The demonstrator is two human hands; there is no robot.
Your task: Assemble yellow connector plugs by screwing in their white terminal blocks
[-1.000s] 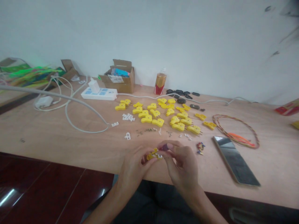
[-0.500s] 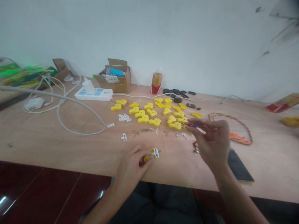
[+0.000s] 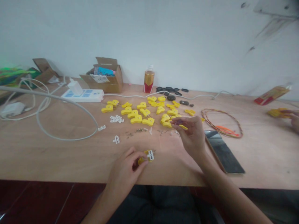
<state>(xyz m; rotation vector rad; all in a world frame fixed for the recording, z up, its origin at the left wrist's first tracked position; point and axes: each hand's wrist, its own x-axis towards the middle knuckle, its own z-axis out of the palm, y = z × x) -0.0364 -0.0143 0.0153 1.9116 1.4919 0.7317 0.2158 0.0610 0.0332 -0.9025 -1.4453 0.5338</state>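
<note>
No writing in view can be read. The white label on the cardboard box (image 3: 99,78) carries small print, too blurred to make out. The bottle's gold-and-red label (image 3: 149,79) shows no legible words, and neither does the red-and-yellow packet (image 3: 272,95) at the far right of the counter. The blue-marked power strip (image 3: 82,95) shows no readable marks.
</note>
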